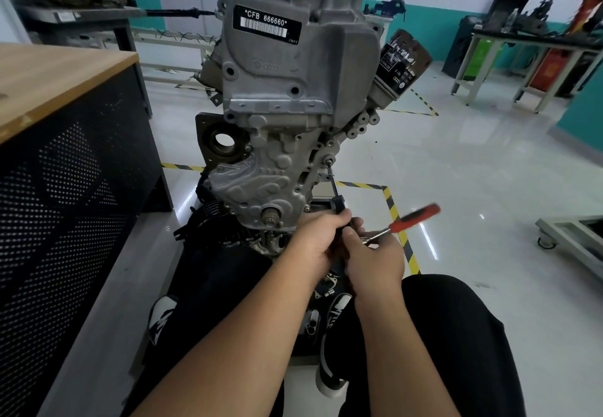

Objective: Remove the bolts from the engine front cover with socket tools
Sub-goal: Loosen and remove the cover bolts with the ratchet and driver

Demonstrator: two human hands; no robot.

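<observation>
the engine front cover [261, 168] stands upright on its stand, facing the person. a long socket extension [333, 181] reaches up to a bolt [329, 161] on the cover's right edge, so that bolt is still seated. the left hand [318, 240] has its grip wrapped round the extension's lower end; the right hand [375, 256] holds the red-handled ratchet [404, 221], grip clamped on it. several bolt holes higher on the upper cover look empty, others lower appear still filled, so the job seems partway through.
</observation>
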